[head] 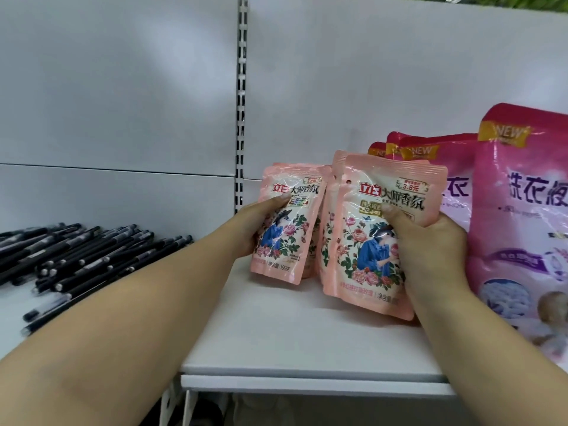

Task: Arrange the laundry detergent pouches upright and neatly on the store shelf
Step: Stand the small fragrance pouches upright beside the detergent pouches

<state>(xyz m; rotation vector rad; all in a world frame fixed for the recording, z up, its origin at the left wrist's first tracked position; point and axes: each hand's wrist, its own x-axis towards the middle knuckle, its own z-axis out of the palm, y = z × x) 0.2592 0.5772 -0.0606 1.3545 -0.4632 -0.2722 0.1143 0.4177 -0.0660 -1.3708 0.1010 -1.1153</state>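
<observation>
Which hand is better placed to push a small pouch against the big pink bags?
Right. The right hand grips the pouch beside the big pink bags; the left hand holds one farther away.

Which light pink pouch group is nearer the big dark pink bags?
The right hand's group; it nearly touches those bags. The left hand's group sits farther left.
</observation>
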